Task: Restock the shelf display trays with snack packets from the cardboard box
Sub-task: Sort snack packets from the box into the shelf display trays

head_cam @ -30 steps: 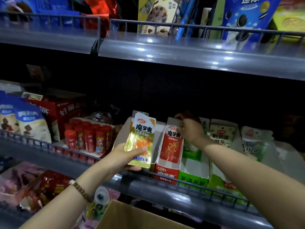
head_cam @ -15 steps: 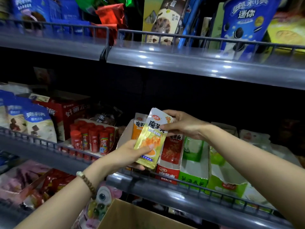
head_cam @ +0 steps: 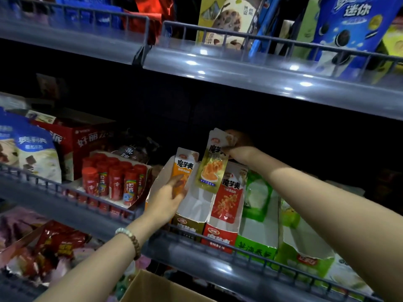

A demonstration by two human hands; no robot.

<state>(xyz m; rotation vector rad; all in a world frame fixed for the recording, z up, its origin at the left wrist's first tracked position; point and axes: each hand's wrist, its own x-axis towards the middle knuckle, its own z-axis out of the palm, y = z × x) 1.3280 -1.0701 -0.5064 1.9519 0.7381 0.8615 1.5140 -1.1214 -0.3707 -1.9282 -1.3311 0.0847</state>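
Observation:
My right hand (head_cam: 238,147) pinches the top of a yellow-green snack packet (head_cam: 209,168), which hangs over the open white-walled display tray (head_cam: 197,205) on the middle shelf. My left hand (head_cam: 166,198) holds the lower part of an orange packet (head_cam: 184,168) standing at that tray's left side. To the right stands a red tray (head_cam: 219,237) with a red packet (head_cam: 226,201) upright in it, then green trays (head_cam: 257,247). The cardboard box (head_cam: 152,288) shows its open corner at the bottom edge, below the shelf.
A wire rail (head_cam: 218,240) runs along the shelf front. Red tubes (head_cam: 113,179) in a carton stand left of the trays, with a red box (head_cam: 87,140) and blue bags (head_cam: 32,151) further left. The upper shelf (head_cam: 261,68) overhangs with cookie bags.
The yellow-green packet passed from my left hand to my right hand and rose up and to the right. My left hand moved onto the orange packet in the tray.

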